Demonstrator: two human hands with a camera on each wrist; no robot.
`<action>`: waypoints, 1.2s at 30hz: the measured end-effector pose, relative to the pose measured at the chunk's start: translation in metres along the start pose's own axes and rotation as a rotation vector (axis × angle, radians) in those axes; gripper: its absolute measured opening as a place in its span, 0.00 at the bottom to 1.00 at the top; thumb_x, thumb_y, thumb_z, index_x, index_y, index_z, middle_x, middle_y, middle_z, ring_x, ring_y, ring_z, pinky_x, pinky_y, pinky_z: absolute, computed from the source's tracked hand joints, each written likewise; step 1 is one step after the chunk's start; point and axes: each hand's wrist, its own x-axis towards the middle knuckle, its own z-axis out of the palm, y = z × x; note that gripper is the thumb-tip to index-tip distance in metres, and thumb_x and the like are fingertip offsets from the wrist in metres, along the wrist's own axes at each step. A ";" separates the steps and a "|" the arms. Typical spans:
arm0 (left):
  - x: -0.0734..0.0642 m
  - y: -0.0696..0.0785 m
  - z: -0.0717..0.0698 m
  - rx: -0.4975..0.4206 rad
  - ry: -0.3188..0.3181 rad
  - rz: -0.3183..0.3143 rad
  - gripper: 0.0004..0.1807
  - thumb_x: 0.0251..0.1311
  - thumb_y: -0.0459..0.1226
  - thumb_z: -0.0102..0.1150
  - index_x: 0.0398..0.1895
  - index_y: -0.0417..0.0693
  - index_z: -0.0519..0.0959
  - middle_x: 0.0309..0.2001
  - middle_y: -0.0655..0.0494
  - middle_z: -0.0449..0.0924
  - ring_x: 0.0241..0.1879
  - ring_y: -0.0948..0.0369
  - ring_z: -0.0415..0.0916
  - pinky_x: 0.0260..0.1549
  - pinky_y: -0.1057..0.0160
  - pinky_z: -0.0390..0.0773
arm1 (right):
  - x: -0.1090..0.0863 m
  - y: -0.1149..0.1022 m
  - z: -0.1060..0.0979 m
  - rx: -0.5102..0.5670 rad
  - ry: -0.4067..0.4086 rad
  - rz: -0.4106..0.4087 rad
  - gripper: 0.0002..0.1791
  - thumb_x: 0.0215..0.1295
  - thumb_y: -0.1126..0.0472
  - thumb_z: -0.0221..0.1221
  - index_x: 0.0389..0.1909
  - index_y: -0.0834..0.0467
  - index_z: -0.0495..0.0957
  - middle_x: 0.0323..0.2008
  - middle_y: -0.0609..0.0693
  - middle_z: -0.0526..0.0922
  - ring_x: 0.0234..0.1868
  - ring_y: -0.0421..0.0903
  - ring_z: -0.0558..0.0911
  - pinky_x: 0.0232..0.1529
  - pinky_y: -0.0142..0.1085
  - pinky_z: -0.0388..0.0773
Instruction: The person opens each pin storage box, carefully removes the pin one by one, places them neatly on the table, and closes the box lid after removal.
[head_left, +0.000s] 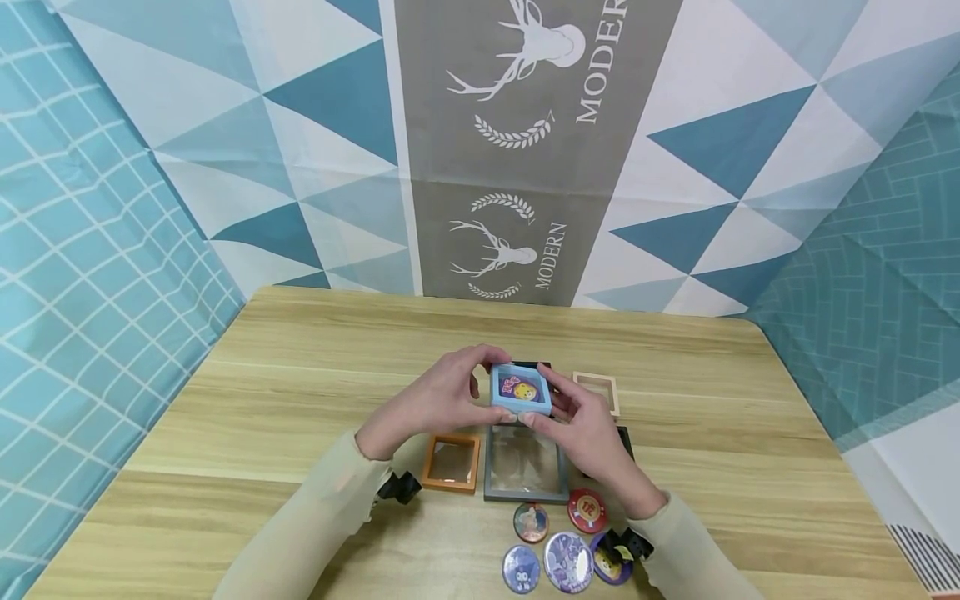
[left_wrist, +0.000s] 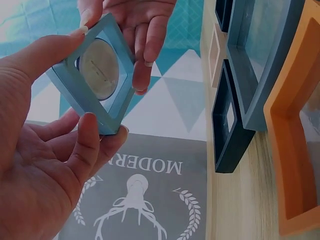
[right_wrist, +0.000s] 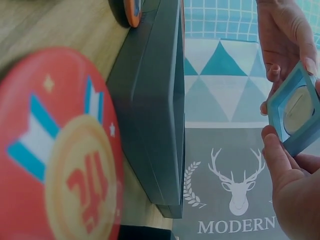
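Note:
Both hands hold up a small light blue display frame [head_left: 521, 409] above the table. Inside its clear window sits a round pin badge [head_left: 528, 390] with a yellow character and pink lettering. My left hand [head_left: 435, 398] grips the left side between thumb and fingers. On the opposite side, my right hand [head_left: 590, 431] pinches the frame, thumb at the near edge and a finger at the far corner. The left wrist view shows the badge's pale back [left_wrist: 98, 70] with its pin. In the right wrist view the blue frame [right_wrist: 303, 142] is tilted between both hands.
Beneath the hands lies a large dark grey frame [head_left: 489, 467], with an orange frame [head_left: 476, 467] on its left and a cream frame [head_left: 616, 398] beyond at right. Black frames are partly hidden. Several badges, including a red badge [head_left: 587, 510], lie near the right wrist.

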 end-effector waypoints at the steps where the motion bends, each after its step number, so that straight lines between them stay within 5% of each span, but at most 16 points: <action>1: 0.000 0.000 0.000 -0.005 -0.001 -0.004 0.36 0.51 0.42 0.78 0.60 0.40 0.72 0.47 0.54 0.77 0.35 0.58 0.73 0.28 0.66 0.77 | 0.000 0.000 0.000 0.000 0.003 0.001 0.37 0.61 0.63 0.69 0.71 0.62 0.66 0.60 0.64 0.74 0.58 0.56 0.79 0.50 0.36 0.79; 17: 0.000 0.002 0.002 -0.042 0.025 -0.017 0.31 0.50 0.41 0.78 0.55 0.42 0.74 0.45 0.53 0.77 0.25 0.64 0.70 0.25 0.67 0.75 | -0.003 0.001 0.006 -0.016 0.068 -0.030 0.36 0.63 0.62 0.68 0.71 0.62 0.66 0.62 0.64 0.74 0.57 0.54 0.80 0.52 0.34 0.78; 26: 0.004 0.000 0.009 0.005 0.069 0.001 0.27 0.51 0.45 0.77 0.52 0.46 0.77 0.47 0.56 0.78 0.40 0.57 0.74 0.34 0.63 0.77 | 0.000 -0.003 0.001 -0.002 0.054 -0.028 0.39 0.63 0.65 0.67 0.73 0.63 0.61 0.62 0.63 0.74 0.56 0.53 0.80 0.51 0.32 0.78; 36: 0.006 -0.010 0.012 -0.232 0.076 -0.100 0.15 0.59 0.46 0.71 0.45 0.50 0.82 0.48 0.57 0.79 0.45 0.56 0.75 0.34 0.61 0.83 | 0.002 -0.005 -0.002 0.109 -0.014 0.021 0.43 0.64 0.65 0.67 0.75 0.64 0.55 0.65 0.65 0.71 0.60 0.53 0.78 0.49 0.35 0.79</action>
